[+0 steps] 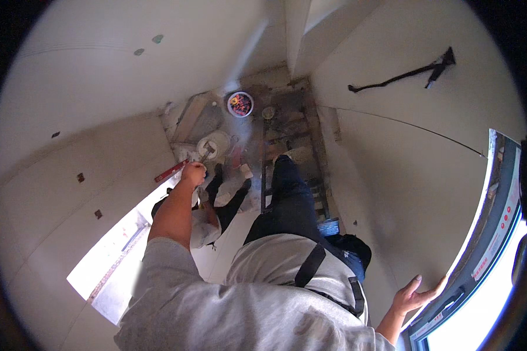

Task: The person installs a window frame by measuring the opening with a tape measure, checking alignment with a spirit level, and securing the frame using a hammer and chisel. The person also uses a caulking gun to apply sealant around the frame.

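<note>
My left hand is stretched out in front, its fingers closed around a hammer-like tool. The tool's grey head appears over a white bucket on the floor below. Just left of that hand, a red spirit level lies along the edge of the wall opening. At the lower right, my right hand has its thumb and fingers spread, with the fingertips against the wall edge beside the window frame. Nothing shows in that hand.
Below my left arm, a co-worker in a light shirt and dark trousers is at floor level. A ladder-like frame stands beside my leg. Farther off sits a round tub of colourful small pieces. A dark fitting or groove marks the right wall.
</note>
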`<state>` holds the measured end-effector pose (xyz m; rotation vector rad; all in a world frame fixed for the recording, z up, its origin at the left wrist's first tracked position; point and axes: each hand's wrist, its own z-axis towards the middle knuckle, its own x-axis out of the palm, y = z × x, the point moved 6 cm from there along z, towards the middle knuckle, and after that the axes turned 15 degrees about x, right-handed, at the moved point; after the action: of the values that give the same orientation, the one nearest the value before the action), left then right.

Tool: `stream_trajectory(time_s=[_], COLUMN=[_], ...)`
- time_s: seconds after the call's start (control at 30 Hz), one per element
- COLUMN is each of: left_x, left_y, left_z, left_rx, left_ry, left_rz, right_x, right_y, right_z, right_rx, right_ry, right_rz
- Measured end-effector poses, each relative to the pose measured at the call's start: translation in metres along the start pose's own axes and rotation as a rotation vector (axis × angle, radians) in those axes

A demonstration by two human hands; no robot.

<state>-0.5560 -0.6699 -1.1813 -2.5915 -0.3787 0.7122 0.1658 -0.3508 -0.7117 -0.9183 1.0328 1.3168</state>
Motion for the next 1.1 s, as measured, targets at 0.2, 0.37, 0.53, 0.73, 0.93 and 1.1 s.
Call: stream_trajectory(time_s=[0.2, 0.37, 0.53, 0.73, 0.93, 1.1], left_x=[0.048, 0.089, 0.126, 0.171, 0.210, 0.205], left_y=[0.012, -0.026, -0.088, -0.080, -0.055, 0.044], left_z=[0.041, 0.050, 0.054, 0.079, 0.065, 0.091], left_rx=[-0.011, 0.049, 0.168, 0.167, 0.153, 0.139], left_ry=[0.123, 0.129, 0.074, 0.166, 0.142, 0.288], left_rz=[-0.222, -0.079, 0.232, -0.025, -0.091, -0.362], right_x=[0.003, 0.004, 0.008, -0.003, -0.008, -0.003], right_y=[-0.012, -0.007, -0.002, 0.003, 0.006, 0.004], right_z=[-0.005, -0.006, -0.005, 0.000, -0.002, -0.005], right_rx=[0.074, 0.144, 0.194, 0.214, 0.093, 0.006], right_ry=[-0.005, -0.040, -0.074, -0.021, -0.098, -0.188], right_rz=[0.103, 0.267, 0.393, 0.355, 0.181, 0.149])
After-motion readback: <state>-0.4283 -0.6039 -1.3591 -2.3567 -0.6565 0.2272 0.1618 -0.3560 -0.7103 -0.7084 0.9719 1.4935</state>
